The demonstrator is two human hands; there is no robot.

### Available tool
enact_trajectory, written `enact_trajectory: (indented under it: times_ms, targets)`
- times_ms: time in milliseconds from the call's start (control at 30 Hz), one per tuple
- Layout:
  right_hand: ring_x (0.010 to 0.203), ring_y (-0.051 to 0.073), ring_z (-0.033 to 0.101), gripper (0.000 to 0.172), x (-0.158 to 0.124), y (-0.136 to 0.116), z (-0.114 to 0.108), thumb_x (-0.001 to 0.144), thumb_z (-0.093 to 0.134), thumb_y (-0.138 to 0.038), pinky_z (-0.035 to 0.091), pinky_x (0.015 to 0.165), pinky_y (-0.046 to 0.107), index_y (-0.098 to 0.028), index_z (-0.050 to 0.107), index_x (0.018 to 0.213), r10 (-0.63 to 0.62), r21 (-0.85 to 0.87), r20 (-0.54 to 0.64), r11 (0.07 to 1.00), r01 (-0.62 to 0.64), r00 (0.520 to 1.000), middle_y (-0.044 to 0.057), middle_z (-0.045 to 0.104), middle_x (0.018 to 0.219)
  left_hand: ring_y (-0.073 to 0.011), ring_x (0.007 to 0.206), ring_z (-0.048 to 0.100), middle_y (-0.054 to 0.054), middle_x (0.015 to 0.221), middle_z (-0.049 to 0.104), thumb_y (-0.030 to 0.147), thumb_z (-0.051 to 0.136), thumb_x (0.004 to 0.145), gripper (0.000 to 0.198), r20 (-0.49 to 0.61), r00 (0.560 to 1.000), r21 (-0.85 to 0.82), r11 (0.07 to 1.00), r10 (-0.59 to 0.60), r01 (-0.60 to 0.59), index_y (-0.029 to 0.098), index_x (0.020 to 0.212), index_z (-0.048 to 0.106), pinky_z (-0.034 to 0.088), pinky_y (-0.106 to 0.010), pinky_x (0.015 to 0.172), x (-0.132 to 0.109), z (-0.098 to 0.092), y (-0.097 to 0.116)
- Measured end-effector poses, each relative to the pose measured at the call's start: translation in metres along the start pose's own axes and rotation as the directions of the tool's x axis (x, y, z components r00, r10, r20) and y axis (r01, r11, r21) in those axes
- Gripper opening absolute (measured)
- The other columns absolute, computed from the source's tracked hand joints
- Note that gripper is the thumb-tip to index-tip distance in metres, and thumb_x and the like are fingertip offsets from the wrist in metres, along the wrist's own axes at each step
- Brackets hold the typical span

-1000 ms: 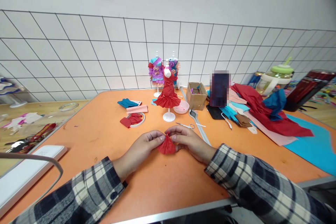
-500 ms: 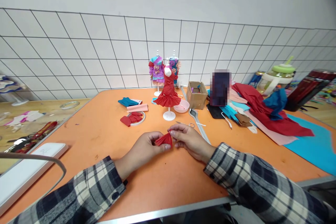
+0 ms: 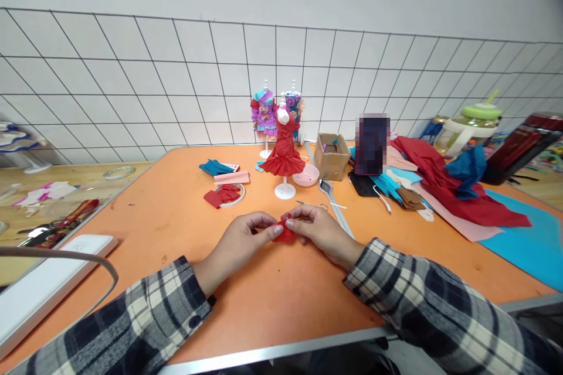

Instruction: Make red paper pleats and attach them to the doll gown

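Between my two hands is a small piece of pleated red paper [image 3: 286, 234], just above the orange table. My left hand [image 3: 248, 239] pinches its left edge between thumb and fingers. My right hand [image 3: 320, 232] grips it at the upper right, the fingertips of both hands almost meeting. Beyond them a mini dress form in a red dress [image 3: 285, 146] stands upright on a white base. A pair of small scissors [image 3: 322, 207] lies behind my right hand. Folded red paper [image 3: 222, 194] rests on a clear ring to the left.
Two more dressed forms [image 3: 265, 114] stand behind. A pink bowl [image 3: 307, 175], a cardboard box [image 3: 331, 157], a grey tool [image 3: 336, 208] and a phone [image 3: 372, 146] are rightward. Coloured paper [image 3: 461, 187] and bottles [image 3: 466, 129] fill the right; a white power strip [image 3: 57, 287] lies left.
The red paper has turned, and its fanned end now points down instead of left. My left fingers have shifted up to its top edge, close to my right fingertips. The view has shifted slightly.
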State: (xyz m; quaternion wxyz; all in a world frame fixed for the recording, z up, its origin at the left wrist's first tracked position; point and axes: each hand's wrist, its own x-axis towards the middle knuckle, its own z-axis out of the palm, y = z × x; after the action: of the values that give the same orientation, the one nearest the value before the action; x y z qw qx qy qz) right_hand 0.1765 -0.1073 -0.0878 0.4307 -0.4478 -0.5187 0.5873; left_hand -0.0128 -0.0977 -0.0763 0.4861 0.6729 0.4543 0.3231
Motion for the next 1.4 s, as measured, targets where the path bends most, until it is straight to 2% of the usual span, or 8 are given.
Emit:
enact_trajectory:
  times_ms: [200,367,733,867,967,1100,1233,1400]
  targets:
    - [0.048,0.006,0.042,0.03,-0.001,-0.002,0.0,0.068,0.074,-0.04,0.033,0.044,0.021,-0.017,0.061,0.082,0.026,-0.016,0.024,1.0,-0.026,0.999,-0.004,0.056,0.066,-0.0151,0.069,0.055,-0.001,0.072,0.066,0.046,0.07,0.071,0.03,-0.021,0.999,-0.126,0.991,-0.042,0.039,0.016,0.075,0.07,0.042,-0.027,0.069,0.001,-0.003,-0.001]
    - [0.052,0.007,0.046,0.035,0.0,0.0,-0.001,0.069,0.073,-0.043,0.035,0.044,0.02,-0.018,0.064,0.092,0.003,0.039,0.029,0.999,-0.004,1.0,-0.002,0.059,0.074,-0.0132,0.066,0.053,0.0,0.07,0.064,0.044,0.073,0.069,0.029,-0.001,0.997,-0.212,0.975,-0.074,0.072,0.016,0.076,0.068,0.04,-0.025,0.066,0.001,-0.001,-0.002]
    - [0.052,0.007,0.044,0.033,0.005,0.006,-0.001,0.068,0.076,-0.044,0.032,0.045,0.021,-0.018,0.069,0.087,-0.016,0.014,-0.032,1.0,0.017,0.999,-0.001,0.062,0.073,-0.0183,0.074,0.061,-0.003,0.076,0.069,0.048,0.068,0.073,0.033,0.056,0.998,-0.08,0.997,-0.013,0.018,0.016,0.081,0.069,0.047,-0.029,0.071,0.0,-0.001,-0.001]
    - [0.069,0.013,0.056,0.031,0.005,-0.009,-0.012,0.066,0.077,-0.043,0.044,0.065,0.027,-0.018,0.07,0.082,-0.169,-0.026,-0.055,0.985,0.168,0.984,0.002,0.066,0.079,-0.0219,0.083,0.061,-0.006,0.086,0.07,0.049,0.061,0.08,0.034,-0.131,0.989,0.104,0.993,0.075,-0.062,0.017,0.089,0.069,0.047,-0.032,0.075,-0.001,-0.009,-0.004]
    - [0.073,0.016,0.057,0.023,0.013,-0.035,-0.034,0.07,0.074,-0.039,0.045,0.072,0.031,-0.018,0.071,0.078,-0.289,-0.15,-0.007,0.947,0.285,0.957,0.003,0.067,0.081,-0.0236,0.088,0.061,-0.007,0.09,0.067,0.046,0.061,0.081,0.032,-0.326,0.924,0.254,0.96,0.198,-0.116,0.02,0.097,0.068,0.046,-0.035,0.08,0.003,-0.026,0.002]
    - [0.075,0.017,0.057,0.016,0.035,-0.08,-0.061,0.075,0.071,-0.034,0.044,0.069,0.031,-0.02,0.073,0.08,-0.389,-0.299,0.11,0.864,0.404,0.914,0.005,0.068,0.085,-0.0275,0.108,0.059,-0.012,0.121,0.061,0.048,0.065,0.078,0.055,-0.426,0.868,0.263,0.953,0.257,-0.153,0.022,0.125,0.054,0.045,-0.04,0.09,0.029,-0.046,0.044]
    - [0.072,0.017,0.057,0.015,0.068,-0.104,-0.071,0.075,0.07,-0.033,0.044,0.068,0.032,-0.02,0.073,0.082,-0.456,-0.35,0.075,0.821,0.452,0.887,0.005,0.069,0.085,-0.0313,0.128,0.047,-0.016,0.135,0.054,0.051,0.07,0.072,0.067,-0.342,0.918,0.235,0.964,0.203,-0.126,0.021,0.128,0.049,0.04,-0.045,0.1,0.072,-0.042,0.084]
    - [0.074,0.016,0.058,0.009,0.098,-0.097,-0.075,0.076,0.069,-0.027,0.042,0.069,0.03,-0.02,0.073,0.079,-0.447,-0.391,0.103,0.803,0.45,0.888,0.003,0.07,0.081,-0.0308,0.123,0.051,-0.014,0.126,0.06,0.047,0.074,0.07,0.055,-0.409,0.891,0.227,0.967,0.2,-0.113,0.02,0.113,0.056,0.04,-0.048,0.1,0.108,-0.025,0.082]
